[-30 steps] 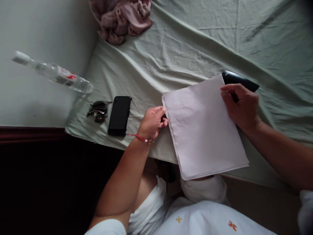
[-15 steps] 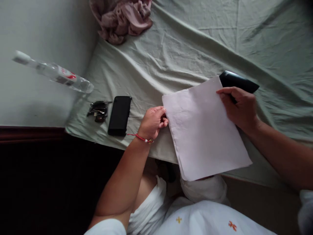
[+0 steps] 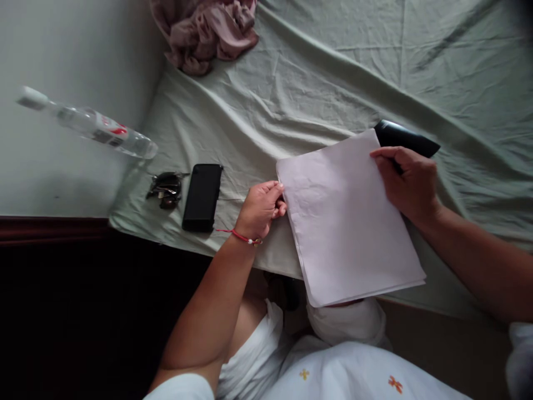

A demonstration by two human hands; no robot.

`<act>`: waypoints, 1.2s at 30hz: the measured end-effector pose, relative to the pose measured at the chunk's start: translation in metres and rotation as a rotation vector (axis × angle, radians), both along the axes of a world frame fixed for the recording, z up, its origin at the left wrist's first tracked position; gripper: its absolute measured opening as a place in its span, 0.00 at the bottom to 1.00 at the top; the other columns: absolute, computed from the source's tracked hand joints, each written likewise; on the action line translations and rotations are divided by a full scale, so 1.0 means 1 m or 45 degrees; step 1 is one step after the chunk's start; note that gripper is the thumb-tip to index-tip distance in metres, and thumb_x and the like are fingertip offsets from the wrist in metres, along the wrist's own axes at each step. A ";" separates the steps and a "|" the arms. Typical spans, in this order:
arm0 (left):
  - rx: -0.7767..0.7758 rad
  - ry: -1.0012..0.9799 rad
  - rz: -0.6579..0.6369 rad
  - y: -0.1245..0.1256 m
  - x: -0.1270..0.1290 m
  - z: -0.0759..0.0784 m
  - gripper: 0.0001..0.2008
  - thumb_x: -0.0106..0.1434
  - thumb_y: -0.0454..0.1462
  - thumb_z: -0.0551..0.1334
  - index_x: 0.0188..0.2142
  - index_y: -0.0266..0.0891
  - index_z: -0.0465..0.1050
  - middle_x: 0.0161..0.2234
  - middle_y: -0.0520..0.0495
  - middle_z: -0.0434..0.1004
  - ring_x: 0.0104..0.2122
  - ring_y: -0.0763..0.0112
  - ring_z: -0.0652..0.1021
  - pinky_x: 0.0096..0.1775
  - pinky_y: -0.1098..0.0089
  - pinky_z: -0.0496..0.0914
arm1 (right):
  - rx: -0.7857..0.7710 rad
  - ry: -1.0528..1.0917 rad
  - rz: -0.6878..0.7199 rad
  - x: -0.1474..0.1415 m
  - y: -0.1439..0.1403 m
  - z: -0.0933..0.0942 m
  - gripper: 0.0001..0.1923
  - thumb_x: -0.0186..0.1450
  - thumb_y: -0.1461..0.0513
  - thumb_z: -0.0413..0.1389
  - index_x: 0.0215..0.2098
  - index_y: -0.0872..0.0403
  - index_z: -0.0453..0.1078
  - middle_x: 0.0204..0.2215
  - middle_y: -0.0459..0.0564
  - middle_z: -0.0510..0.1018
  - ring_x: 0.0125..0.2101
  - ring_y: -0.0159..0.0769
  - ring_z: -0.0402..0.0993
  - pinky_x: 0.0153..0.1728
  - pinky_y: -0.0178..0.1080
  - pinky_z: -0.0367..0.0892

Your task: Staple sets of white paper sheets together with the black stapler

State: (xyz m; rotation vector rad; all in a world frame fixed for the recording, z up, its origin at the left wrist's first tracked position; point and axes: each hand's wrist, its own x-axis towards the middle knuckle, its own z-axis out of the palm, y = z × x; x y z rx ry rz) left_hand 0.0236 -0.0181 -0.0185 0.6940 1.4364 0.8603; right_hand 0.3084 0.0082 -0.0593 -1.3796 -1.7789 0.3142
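Several stacked sheets of white paper (image 3: 353,222) lie tilted between my hands, their lower part reaching past the front edge of the cloth-covered surface. My left hand (image 3: 263,206), with a red string bracelet at the wrist, pinches the left edge of the sheets. At the upper right edge, my right hand (image 3: 410,180) is closed in a pinch on the paper between thumb and forefinger. Just behind the right hand lies a dark, glossy object (image 3: 406,138), partly covered by the paper and the hand; I cannot make out its kind.
A black phone (image 3: 202,197) lies left of my left hand, with a bunch of keys (image 3: 165,189) beside it. Farther left is a clear plastic bottle (image 3: 108,133) with a white cap. A crumpled pinkish cloth (image 3: 212,36) sits at the back on the wrinkled pale green sheet (image 3: 333,72).
The lower right corner of the papers has shifted slightly, and the sheets there show a little more apart. Both hands keep their pinch in nearly the same place.
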 end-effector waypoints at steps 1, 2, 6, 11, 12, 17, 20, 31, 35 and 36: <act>0.006 0.012 0.001 0.000 0.000 0.000 0.15 0.69 0.30 0.60 0.24 0.36 0.67 0.17 0.58 0.62 0.13 0.84 0.66 0.15 0.81 0.50 | 0.007 0.003 0.001 0.000 0.000 0.000 0.11 0.71 0.61 0.55 0.41 0.53 0.81 0.39 0.51 0.86 0.38 0.35 0.82 0.42 0.38 0.72; 0.016 0.024 0.003 0.000 0.001 0.000 0.14 0.69 0.30 0.60 0.25 0.36 0.68 0.18 0.58 0.62 0.13 0.84 0.66 0.15 0.81 0.51 | 0.005 0.000 0.003 0.000 0.000 0.000 0.11 0.71 0.61 0.55 0.41 0.53 0.81 0.39 0.51 0.86 0.38 0.35 0.82 0.42 0.38 0.72; 0.056 0.048 0.007 0.000 0.001 -0.003 0.13 0.67 0.30 0.63 0.25 0.35 0.69 0.19 0.58 0.64 0.13 0.86 0.65 0.16 0.81 0.53 | -0.017 -0.044 0.019 0.000 0.000 0.000 0.10 0.71 0.61 0.56 0.41 0.53 0.81 0.36 0.51 0.85 0.34 0.34 0.80 0.40 0.38 0.72; 0.097 0.041 0.008 0.000 0.000 -0.007 0.14 0.68 0.29 0.62 0.24 0.35 0.69 0.19 0.58 0.64 0.13 0.86 0.64 0.17 0.81 0.54 | 0.031 -0.166 0.046 -0.001 -0.003 -0.002 0.10 0.70 0.58 0.56 0.40 0.48 0.80 0.38 0.50 0.79 0.34 0.35 0.75 0.36 0.40 0.71; 0.102 0.041 0.009 0.000 0.000 -0.007 0.14 0.68 0.29 0.61 0.24 0.35 0.69 0.20 0.58 0.64 0.13 0.86 0.64 0.16 0.81 0.53 | 0.052 -0.206 0.039 -0.001 -0.004 -0.002 0.09 0.69 0.58 0.57 0.40 0.47 0.80 0.42 0.51 0.78 0.34 0.35 0.74 0.36 0.41 0.71; 0.103 0.056 0.018 0.000 0.002 -0.007 0.15 0.69 0.28 0.59 0.24 0.35 0.69 0.19 0.58 0.64 0.13 0.86 0.63 0.16 0.81 0.53 | 0.012 -0.530 0.052 -0.005 -0.012 0.004 0.12 0.70 0.61 0.55 0.42 0.49 0.82 0.45 0.55 0.77 0.40 0.40 0.72 0.40 0.42 0.69; 0.097 0.046 0.008 0.000 0.004 -0.007 0.15 0.70 0.28 0.59 0.24 0.35 0.69 0.19 0.58 0.64 0.13 0.86 0.63 0.17 0.81 0.53 | -0.096 -0.651 0.133 -0.008 -0.017 0.005 0.15 0.71 0.62 0.52 0.39 0.49 0.82 0.37 0.53 0.79 0.41 0.42 0.73 0.38 0.42 0.67; 0.087 0.015 -0.038 0.001 0.007 -0.008 0.15 0.70 0.29 0.59 0.25 0.35 0.68 0.21 0.57 0.64 0.13 0.86 0.63 0.17 0.80 0.52 | -0.339 -0.883 0.317 -0.027 -0.001 0.062 0.17 0.74 0.57 0.50 0.39 0.49 0.81 0.40 0.54 0.82 0.38 0.43 0.75 0.30 0.41 0.58; 0.121 -0.004 -0.046 0.003 0.007 -0.014 0.15 0.69 0.30 0.61 0.25 0.35 0.68 0.20 0.58 0.64 0.13 0.86 0.62 0.17 0.79 0.52 | -0.262 -0.841 0.451 -0.060 0.030 0.068 0.17 0.75 0.58 0.47 0.48 0.50 0.78 0.49 0.56 0.80 0.49 0.48 0.72 0.41 0.45 0.64; 0.128 -0.011 -0.049 0.003 0.007 -0.016 0.14 0.69 0.31 0.62 0.25 0.35 0.69 0.19 0.58 0.64 0.13 0.86 0.62 0.17 0.79 0.52 | -0.232 -0.830 0.493 -0.070 0.037 0.064 0.18 0.75 0.58 0.47 0.50 0.51 0.78 0.52 0.56 0.79 0.51 0.49 0.71 0.44 0.46 0.65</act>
